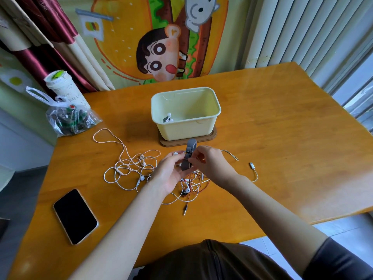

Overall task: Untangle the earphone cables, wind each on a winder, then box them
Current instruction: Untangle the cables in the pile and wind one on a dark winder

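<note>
Both hands are up over the middle of the table (282,138), a little toward the near edge. The left hand (171,172) lies palm up, fingers curled round the lower part of the grey winder (187,156), which it holds upright. A white earbud (175,153) peeks out by its fingertips. The right hand (210,164) comes in from the other side, thumb and forefinger pinched tight on a thin white cable (230,153) right against the winder. That cable trails off toward the right edge, and a small plug (251,165) lies out that way too.

Under the hands sits a knot of red cable (198,188) mixed with white, with a jack plug (185,210) pointing at the near edge. Just to the left, the loose white earphones (131,168) sprawl in loops toward the left edge.

Beyond the hands stands the pale yellow box (201,123), open and set on its brown lid (212,136). One wound earphone (168,118) lies inside, in its near left corner.

A dark phone (75,216) lies face up by the near left corner. A plastic bag (68,120) and a paper cup (62,87) sit at the far left corner.
</note>
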Demonstrator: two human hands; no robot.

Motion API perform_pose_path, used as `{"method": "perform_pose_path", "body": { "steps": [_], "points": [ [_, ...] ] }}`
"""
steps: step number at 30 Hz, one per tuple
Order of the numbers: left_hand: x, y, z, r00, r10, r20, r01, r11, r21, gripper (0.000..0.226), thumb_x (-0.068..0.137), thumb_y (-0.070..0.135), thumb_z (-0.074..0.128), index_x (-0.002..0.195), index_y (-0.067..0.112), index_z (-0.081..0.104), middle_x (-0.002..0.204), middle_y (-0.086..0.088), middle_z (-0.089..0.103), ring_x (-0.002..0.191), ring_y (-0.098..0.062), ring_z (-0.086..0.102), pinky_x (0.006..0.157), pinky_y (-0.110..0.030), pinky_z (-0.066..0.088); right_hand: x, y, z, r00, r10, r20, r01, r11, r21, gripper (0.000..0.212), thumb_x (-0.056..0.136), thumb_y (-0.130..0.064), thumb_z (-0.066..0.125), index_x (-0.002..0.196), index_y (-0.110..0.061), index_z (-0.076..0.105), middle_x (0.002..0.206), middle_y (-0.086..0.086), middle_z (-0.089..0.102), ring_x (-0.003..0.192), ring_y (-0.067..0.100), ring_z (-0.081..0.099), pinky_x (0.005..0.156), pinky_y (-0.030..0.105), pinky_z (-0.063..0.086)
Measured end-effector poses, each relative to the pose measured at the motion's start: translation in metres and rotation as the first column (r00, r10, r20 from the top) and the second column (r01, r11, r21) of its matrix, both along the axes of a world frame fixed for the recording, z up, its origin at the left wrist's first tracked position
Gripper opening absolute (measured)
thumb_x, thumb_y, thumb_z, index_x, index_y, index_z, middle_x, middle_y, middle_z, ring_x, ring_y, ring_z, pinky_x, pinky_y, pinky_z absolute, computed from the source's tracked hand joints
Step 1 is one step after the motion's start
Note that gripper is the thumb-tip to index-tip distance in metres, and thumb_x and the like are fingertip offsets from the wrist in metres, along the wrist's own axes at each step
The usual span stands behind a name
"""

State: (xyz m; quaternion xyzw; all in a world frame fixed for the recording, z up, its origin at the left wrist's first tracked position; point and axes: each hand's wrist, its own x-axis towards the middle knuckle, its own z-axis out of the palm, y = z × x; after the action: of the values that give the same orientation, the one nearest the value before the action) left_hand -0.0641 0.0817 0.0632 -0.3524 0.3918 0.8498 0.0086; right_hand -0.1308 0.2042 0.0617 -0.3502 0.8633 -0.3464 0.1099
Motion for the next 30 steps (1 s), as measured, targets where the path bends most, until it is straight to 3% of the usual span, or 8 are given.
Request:
{"method": "perform_pose_path", "body": {
  "steps": [5, 9, 14, 17, 20, 25, 30],
  "points": [
    [0.0032, 0.0007, -0.0014, 0.999, -0.017, -0.050, 0.014, 0.998, -0.061, 0.013, 0.095, 0.004, 0.051, 0.107, 0.002, 0.056, 0.106, -0.018, 0.064, 0.093, -0.027, 0.065, 0.064, -0.033, 0.059, -0.0024, 0.0023, 0.0011, 0.994, -0.086, 0.073, 0.091, 0.994, -0.063, 0.008, 0.085, -0.010, 0.063, 0.081, -0.007, 0.056, 0.080, 0.006, 0.060, 0.071, 0.021, 0.053, 0.063, 0.026, 0.044],
    [0.0029, 0.0005, -0.0016, 0.997, -0.026, -0.078, 0.021, 0.998, -0.066, 0.017, 0.095, 0.009, 0.052, 0.110, 0.003, 0.056, 0.109, -0.019, 0.064, 0.091, -0.027, 0.067, 0.066, -0.034, 0.059, -0.0007, 0.0018, 0.0024, 0.991, -0.103, 0.082, 0.112, 0.988, -0.104, 0.008, 0.085, -0.007, 0.062, 0.083, -0.005, 0.054, 0.081, 0.009, 0.060, 0.072, 0.025, 0.054, 0.064, 0.032, 0.046],
    [-0.0012, -0.0002, -0.0006, 0.998, 0.029, -0.047, -0.033, 0.994, -0.104, 0.004, 0.095, 0.011, 0.053, 0.098, 0.010, 0.055, 0.104, -0.016, 0.059, 0.092, -0.028, 0.061, 0.069, -0.036, 0.059, 0.0028, -0.0004, 0.0036, 0.982, -0.136, 0.130, 0.157, 0.973, -0.169, 0.020, 0.089, -0.010, 0.060, 0.106, -0.007, 0.050, 0.088, 0.004, 0.063, 0.076, 0.019, 0.059, 0.066, 0.026, 0.050],
    [-0.0028, -0.0013, -0.0025, 0.995, 0.094, -0.045, -0.098, 0.990, -0.106, 0.014, 0.094, 0.005, 0.053, 0.107, 0.012, 0.053, 0.105, -0.017, 0.060, 0.088, -0.027, 0.062, 0.069, -0.034, 0.058, 0.0056, -0.0017, 0.0031, 0.981, -0.133, 0.144, 0.156, 0.974, -0.165, 0.026, 0.091, -0.010, 0.059, 0.114, -0.009, 0.047, 0.091, 0.008, 0.066, 0.079, 0.022, 0.062, 0.070, 0.032, 0.053],
    [-0.0038, -0.0016, -0.0042, 0.990, 0.121, -0.079, -0.126, 0.990, -0.066, 0.030, 0.091, 0.005, 0.057, 0.120, 0.010, 0.051, 0.106, -0.015, 0.062, 0.092, -0.026, 0.063, 0.075, -0.031, 0.055, 0.0060, -0.0006, 0.0019, 0.975, -0.158, 0.156, 0.182, 0.971, -0.156, 0.026, 0.091, -0.011, 0.059, 0.114, -0.009, 0.048, 0.093, 0.007, 0.067, 0.081, 0.021, 0.062, 0.070, 0.030, 0.051],
    [-0.0017, 0.0020, -0.0064, 0.990, 0.057, -0.129, -0.066, 0.996, -0.062, 0.033, 0.085, -0.003, 0.062, 0.117, 0.001, 0.053, 0.103, -0.014, 0.064, 0.091, -0.021, 0.065, 0.080, -0.026, 0.057, 0.0061, -0.0009, 0.0032, 0.980, -0.132, 0.147, 0.163, 0.962, -0.218, 0.025, 0.089, -0.012, 0.062, 0.110, -0.010, 0.050, 0.092, 0.001, 0.065, 0.078, 0.015, 0.062, 0.066, 0.020, 0.050],
    [-0.0023, -0.0002, -0.0067, 0.982, 0.142, -0.125, -0.134, 0.989, 0.067, 0.021, 0.086, -0.002, 0.060, 0.107, 0.001, 0.057, 0.098, -0.013, 0.066, 0.086, -0.021, 0.067, 0.081, -0.027, 0.057, 0.0042, 0.0015, 0.0029, 0.972, -0.163, 0.172, 0.196, 0.961, -0.194, 0.021, 0.089, -0.009, 0.061, 0.107, -0.011, 0.052, 0.084, 0.000, 0.065, 0.076, 0.016, 0.064, 0.071, 0.028, 0.054]
  ]
}}
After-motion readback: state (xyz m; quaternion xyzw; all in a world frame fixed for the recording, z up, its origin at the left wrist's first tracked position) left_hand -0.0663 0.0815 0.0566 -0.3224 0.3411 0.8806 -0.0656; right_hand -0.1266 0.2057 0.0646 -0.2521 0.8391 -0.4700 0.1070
